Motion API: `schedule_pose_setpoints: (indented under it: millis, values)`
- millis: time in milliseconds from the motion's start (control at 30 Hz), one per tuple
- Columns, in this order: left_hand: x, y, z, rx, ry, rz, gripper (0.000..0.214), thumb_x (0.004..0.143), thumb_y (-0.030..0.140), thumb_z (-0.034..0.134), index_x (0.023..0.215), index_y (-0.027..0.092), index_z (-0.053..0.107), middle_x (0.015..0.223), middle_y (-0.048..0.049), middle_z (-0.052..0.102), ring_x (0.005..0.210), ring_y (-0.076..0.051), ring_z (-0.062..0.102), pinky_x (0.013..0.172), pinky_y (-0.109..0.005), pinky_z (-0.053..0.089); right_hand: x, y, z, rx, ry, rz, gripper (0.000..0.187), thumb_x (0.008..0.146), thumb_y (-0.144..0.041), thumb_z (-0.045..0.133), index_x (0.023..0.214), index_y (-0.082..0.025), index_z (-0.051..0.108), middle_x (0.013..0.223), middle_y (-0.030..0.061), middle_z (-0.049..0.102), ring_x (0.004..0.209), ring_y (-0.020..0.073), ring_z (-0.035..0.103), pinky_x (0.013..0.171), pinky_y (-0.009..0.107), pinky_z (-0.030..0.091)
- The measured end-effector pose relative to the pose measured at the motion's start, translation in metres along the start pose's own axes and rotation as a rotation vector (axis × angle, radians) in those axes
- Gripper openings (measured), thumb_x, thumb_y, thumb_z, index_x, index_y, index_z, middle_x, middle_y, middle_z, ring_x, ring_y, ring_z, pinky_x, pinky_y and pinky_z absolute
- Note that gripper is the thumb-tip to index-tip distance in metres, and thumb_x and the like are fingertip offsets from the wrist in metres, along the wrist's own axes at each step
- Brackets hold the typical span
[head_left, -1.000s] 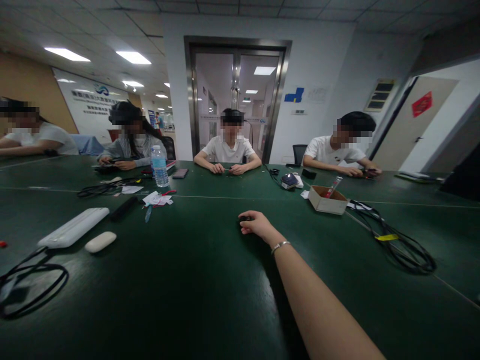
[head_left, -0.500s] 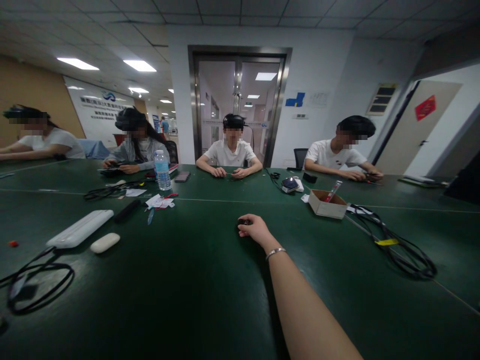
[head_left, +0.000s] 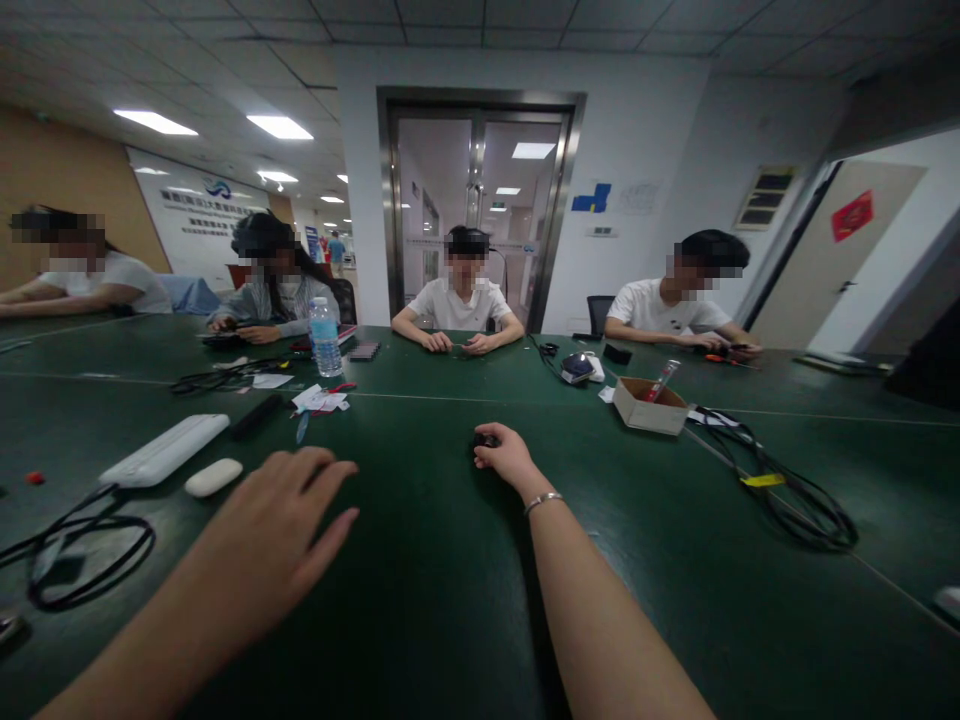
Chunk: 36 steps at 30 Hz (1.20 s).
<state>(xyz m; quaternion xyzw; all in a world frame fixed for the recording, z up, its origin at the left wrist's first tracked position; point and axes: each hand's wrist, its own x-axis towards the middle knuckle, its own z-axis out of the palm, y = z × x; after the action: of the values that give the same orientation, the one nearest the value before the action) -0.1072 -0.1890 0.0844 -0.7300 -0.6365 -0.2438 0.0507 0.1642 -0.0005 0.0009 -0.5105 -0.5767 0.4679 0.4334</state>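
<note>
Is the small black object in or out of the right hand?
In: the right hand curls around the small black object, part of it showing.

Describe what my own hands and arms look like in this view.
Your left hand and right hand are gloveless, and no sleeve shows on either forearm. A narrow, silver-coloured bracelet circles the right wrist; none shows on the left.
</note>
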Motion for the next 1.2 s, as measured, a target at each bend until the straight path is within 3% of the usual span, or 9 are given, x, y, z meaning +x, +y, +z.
schedule_pose_setpoints:
  millis: [67,167,333,467,700,967,1100,1200]
  values:
    - [0.033,0.029,0.020,0.035,-0.117,0.220,0.034,0.078,0.037,0.054,0.111,0.031,0.059,0.113,-0.0063,0.057,0.104,-0.026,0.051,0.095,-0.044,0.040,-0.002,-0.002,0.000,0.031,-0.005,0.009,0.040,0.071,0.007,0.050,0.105,-0.014,0.055,0.077,0.0002,0.059,0.047,0.0081,0.061,0.048,0.017,0.053]
    - [0.079,0.064,0.062,0.009,-0.182,0.366,0.039,0.078,0.027,0.053,0.117,0.028,0.055,0.120,-0.0092,0.053,0.109,-0.027,0.049,0.095,-0.042,0.040,-0.003,-0.005,0.000,0.114,-0.014,0.027,0.043,0.069,0.005,0.043,0.106,-0.016,0.050,0.090,0.0024,0.057,0.048,0.0080,0.061,0.050,0.021,0.054]
    - [0.123,0.093,0.127,-0.218,-0.230,0.224,0.060,0.078,0.014,0.045,0.137,0.025,0.036,0.136,-0.0128,0.040,0.113,-0.026,0.050,0.097,-0.038,0.039,0.002,-0.004,-0.005,0.203,-0.045,0.069,0.046,0.066,0.004,0.039,0.104,-0.020,0.045,0.085,-0.0010,0.056,0.049,0.0091,0.059,0.052,0.024,0.054]
    - [0.128,0.102,0.158,-0.354,-0.251,0.178,0.046,0.084,0.021,0.039,0.130,0.025,0.046,0.130,-0.0122,0.047,0.110,-0.027,0.054,0.093,-0.037,0.043,0.007,0.000,-0.009,0.151,-0.051,0.010,0.050,0.063,0.004,0.036,0.105,-0.020,0.049,0.078,-0.0019,0.057,0.056,0.0106,0.058,0.049,0.019,0.049]
    - [0.126,0.096,0.166,-0.342,-0.208,0.128,0.038,0.090,0.026,0.035,0.125,0.022,0.049,0.122,-0.0115,0.054,0.100,-0.024,0.058,0.082,-0.034,0.046,0.007,-0.005,0.000,0.209,-0.139,0.003,0.052,0.065,0.002,0.039,0.110,-0.022,0.047,0.079,-0.0024,0.058,0.058,0.0101,0.058,0.052,0.019,0.050]
    - [0.137,0.082,0.171,-0.192,-0.090,0.122,0.028,0.090,0.024,0.038,0.104,0.016,0.060,0.102,-0.0107,0.062,0.096,-0.025,0.053,0.087,-0.037,0.041,0.002,-0.013,0.007,0.268,-0.167,0.023,0.051,0.068,0.006,0.044,0.112,-0.021,0.043,0.084,-0.0015,0.057,0.061,0.0096,0.063,0.056,0.021,0.056]
    - [0.142,0.079,0.179,-0.378,-0.029,0.028,0.025,0.089,0.021,0.040,0.100,0.017,0.062,0.099,-0.0086,0.061,0.093,-0.020,0.056,0.087,-0.034,0.042,0.002,-0.011,0.007,0.232,-0.126,-0.016,0.051,0.068,0.006,0.054,0.111,-0.020,0.046,0.085,-0.0021,0.057,0.058,0.0087,0.063,0.053,0.020,0.057]
    - [0.146,0.079,0.183,-0.608,0.062,-0.073,0.022,0.088,0.019,0.044,0.098,0.018,0.063,0.101,-0.0079,0.058,0.095,-0.018,0.057,0.087,-0.031,0.045,0.003,-0.011,0.008,0.226,-0.116,-0.016,0.033,0.076,0.001,0.059,0.102,-0.017,0.050,0.077,-0.0016,0.058,0.054,0.0094,0.063,0.050,0.018,0.057]
